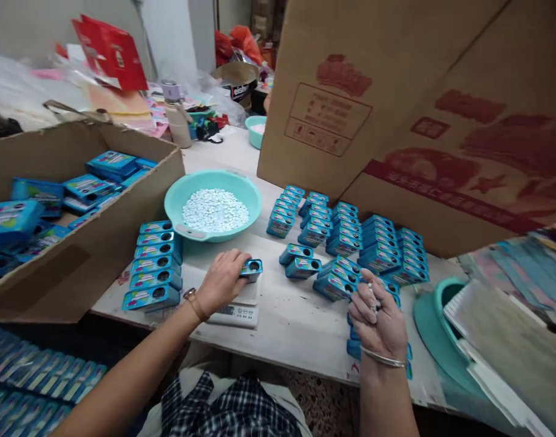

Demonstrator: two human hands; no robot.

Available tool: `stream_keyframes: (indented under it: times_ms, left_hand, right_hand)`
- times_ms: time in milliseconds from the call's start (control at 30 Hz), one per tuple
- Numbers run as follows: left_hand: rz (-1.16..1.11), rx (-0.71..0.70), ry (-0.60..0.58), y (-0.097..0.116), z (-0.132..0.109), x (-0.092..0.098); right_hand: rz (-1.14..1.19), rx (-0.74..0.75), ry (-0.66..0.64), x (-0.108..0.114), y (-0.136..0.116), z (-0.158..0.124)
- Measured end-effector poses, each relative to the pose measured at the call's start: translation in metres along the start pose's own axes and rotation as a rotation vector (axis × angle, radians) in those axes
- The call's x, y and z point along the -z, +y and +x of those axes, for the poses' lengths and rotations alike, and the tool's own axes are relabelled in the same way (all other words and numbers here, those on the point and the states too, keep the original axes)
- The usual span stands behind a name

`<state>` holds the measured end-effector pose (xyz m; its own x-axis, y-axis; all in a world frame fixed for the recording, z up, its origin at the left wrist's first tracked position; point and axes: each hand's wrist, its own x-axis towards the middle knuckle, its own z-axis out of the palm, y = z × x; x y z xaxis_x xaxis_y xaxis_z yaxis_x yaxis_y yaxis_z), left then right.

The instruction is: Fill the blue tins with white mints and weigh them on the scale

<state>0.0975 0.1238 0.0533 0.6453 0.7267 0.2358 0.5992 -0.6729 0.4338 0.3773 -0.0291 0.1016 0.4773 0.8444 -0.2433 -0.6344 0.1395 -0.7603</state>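
Note:
My left hand [221,280] is closed on a small blue tin [252,267] with a round opening, holding it on a small white scale [238,311] at the table's front. My right hand [377,315] is curled shut near the front right, with something small and pale in its fingers that I cannot make out. It hovers over blue tins [338,280] lying on the table. A teal bowl [213,203] of small white tablets sits just beyond the scale.
Rows of blue tins [154,264] lie left of the scale and more rows [351,233] at the centre right. An open cardboard box [84,243] of tins stands left. Big cardboard boxes [396,103] lean at the right. A teal tray [435,331] with papers sits at the right edge.

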Motion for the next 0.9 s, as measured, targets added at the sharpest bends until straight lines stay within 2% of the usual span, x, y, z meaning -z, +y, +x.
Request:
stream_keyframes:
  times_ms: [167, 300, 467, 600, 733, 900]
  left_hand:
    - [0.034, -0.022, -0.012, 0.002, 0.002, 0.003]
    - [0.031, 0.021, 0.022, 0.007, -0.001, 0.017]
    - [0.047, 0.008, 0.055, 0.021, 0.002, 0.036]
    - [0.07, -0.008, 0.069, 0.026, 0.004, 0.043]
    - [0.1, -0.011, 0.069, 0.026, 0.005, 0.043]
    - [0.182, 0.02, 0.025, 0.02, 0.005, 0.034]
  right_hand:
    - [0.041, 0.049, 0.105, 0.04, -0.021, -0.024]
    - [0.081, 0.032, 0.126, 0.059, -0.024, -0.028]
    - [0.126, 0.008, 0.131, 0.065, -0.024, -0.024]
    - [0.147, -0.008, 0.13, 0.068, -0.024, -0.022]
    - [0.161, -0.008, 0.137, 0.072, -0.023, -0.023]
    - [0.18, -0.02, 0.156, 0.074, -0.023, -0.024]
